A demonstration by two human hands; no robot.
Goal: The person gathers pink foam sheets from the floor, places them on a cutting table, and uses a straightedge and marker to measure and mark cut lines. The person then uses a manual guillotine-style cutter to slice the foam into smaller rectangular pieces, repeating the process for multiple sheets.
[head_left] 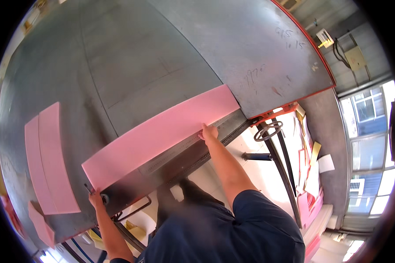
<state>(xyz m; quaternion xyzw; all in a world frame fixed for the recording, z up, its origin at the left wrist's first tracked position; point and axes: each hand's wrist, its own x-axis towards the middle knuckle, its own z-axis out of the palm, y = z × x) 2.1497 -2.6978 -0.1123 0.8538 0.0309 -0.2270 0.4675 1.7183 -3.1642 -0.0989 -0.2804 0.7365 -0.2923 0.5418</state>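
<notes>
A long pink foam strip [162, 127] lies slanted across the near side of a grey metal-topped table [140, 52]. Along its near edge runs a flat steel ruler [171, 153] with fine markings. My right hand [209, 132] is closed at that near edge, thumb and fingers against the foam, right of the strip's middle. At the strip's near left corner is my left hand [95, 198], its fingers closed. A thin dark pen-like tool [88, 188] sticks out from it; its exact kind is too small to tell.
Further pink foam pieces [50, 162] lie on the table's left, with a smaller foam piece [41, 224] near its edge. At the right, a handwheel [268, 130] sits below the red table edge. Beyond it are foam offcuts [309, 201] and a windowed wall [368, 144].
</notes>
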